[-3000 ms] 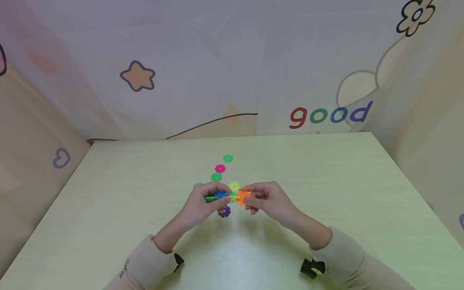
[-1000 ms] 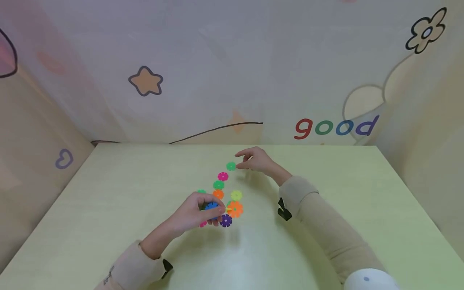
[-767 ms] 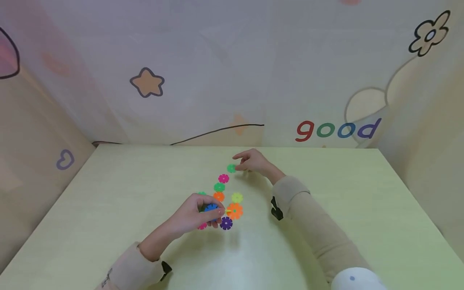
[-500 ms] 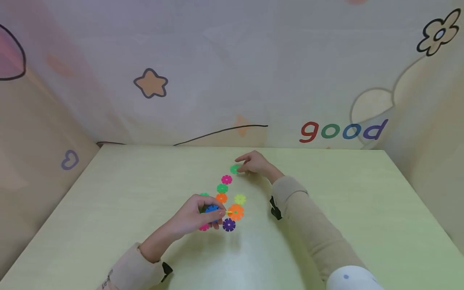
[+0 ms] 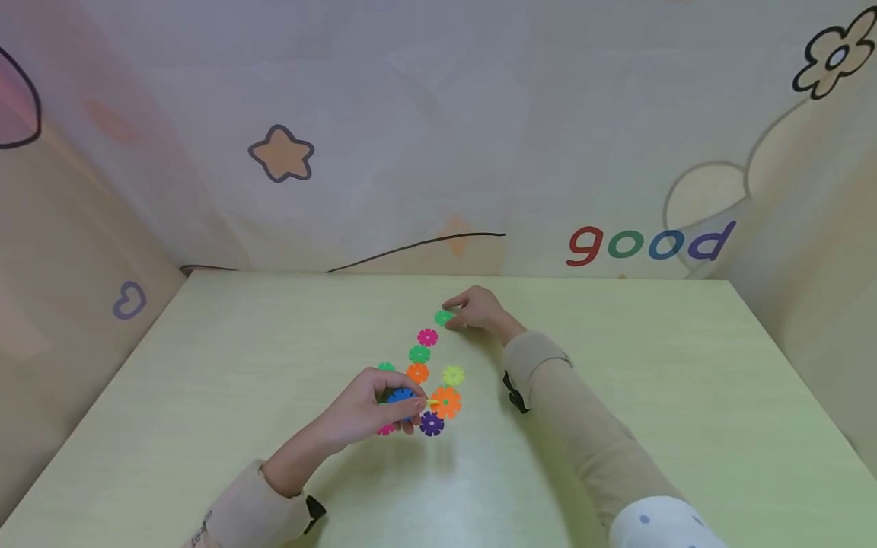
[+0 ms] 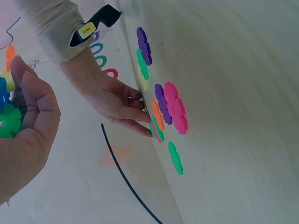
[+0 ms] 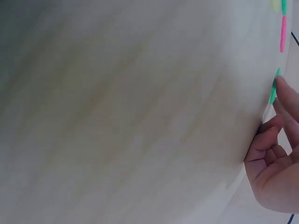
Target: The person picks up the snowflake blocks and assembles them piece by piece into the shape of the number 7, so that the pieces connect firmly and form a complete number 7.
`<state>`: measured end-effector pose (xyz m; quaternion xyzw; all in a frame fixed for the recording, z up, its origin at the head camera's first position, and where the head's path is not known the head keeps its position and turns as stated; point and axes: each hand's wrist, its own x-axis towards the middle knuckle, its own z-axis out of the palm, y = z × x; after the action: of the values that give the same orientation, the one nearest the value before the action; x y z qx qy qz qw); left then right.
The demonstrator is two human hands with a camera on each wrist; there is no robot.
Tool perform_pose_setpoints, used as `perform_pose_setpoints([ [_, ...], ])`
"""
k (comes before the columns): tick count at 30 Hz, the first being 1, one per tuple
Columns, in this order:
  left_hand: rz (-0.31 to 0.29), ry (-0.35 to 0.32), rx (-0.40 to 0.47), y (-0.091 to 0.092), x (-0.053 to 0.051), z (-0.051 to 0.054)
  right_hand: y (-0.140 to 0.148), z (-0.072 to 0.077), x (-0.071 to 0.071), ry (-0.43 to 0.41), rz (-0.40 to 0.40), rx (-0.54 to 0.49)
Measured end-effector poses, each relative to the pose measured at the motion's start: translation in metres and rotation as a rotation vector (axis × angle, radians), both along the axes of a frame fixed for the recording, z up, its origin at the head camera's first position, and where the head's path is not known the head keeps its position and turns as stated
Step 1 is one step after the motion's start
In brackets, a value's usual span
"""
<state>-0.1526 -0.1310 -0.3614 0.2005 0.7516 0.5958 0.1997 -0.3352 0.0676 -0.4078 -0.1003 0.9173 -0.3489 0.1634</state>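
In the head view my left hand (image 5: 380,403) pinches a joined string of flower-shaped discs above the table; a blue disc (image 5: 400,395) shows between its fingers and an orange disc (image 5: 448,403) sticks out to the right. The left wrist view shows green (image 6: 10,122) and blue pieces in that grip. Farther back, my right hand (image 5: 478,308) has thumb and index finger at the edges of a flat green disc (image 5: 441,317), the farthest one on the table. The right wrist view shows this green disc (image 7: 274,87) at the fingertips, with the other fingers curled.
Loose discs lie in a rough line toward the green one: pink (image 5: 428,337), green (image 5: 419,354) and orange (image 5: 417,372). A yellow disc (image 5: 453,375) and a purple disc (image 5: 432,424) lie near the held string. A printed cloth (image 5: 411,152) stands behind the table (image 5: 617,365).
My right hand let go of the orange end of the string and went back to the far green disc, its finger and thumb now closing round it. My left hand kept its hold, shifting slightly left.
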Motion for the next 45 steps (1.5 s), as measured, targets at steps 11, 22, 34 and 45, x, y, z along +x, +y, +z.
perform_pose_setpoints([
  [11,-0.006,0.0,-0.013,0.002,0.001,0.002,0.006,0.003,0.005,0.023,-0.081,-0.017],
  [22,-0.002,0.015,-0.046,0.003,-0.003,0.002,0.022,0.008,0.011,-0.136,-0.123,-0.223],
  [34,0.015,-0.002,-0.04,0.005,-0.004,0.0,0.033,0.023,0.03,-0.223,-0.038,-0.328],
  [45,0.018,-0.011,-0.018,0.007,-0.004,0.001,0.048,0.033,0.048,-0.204,0.0,-0.375],
])
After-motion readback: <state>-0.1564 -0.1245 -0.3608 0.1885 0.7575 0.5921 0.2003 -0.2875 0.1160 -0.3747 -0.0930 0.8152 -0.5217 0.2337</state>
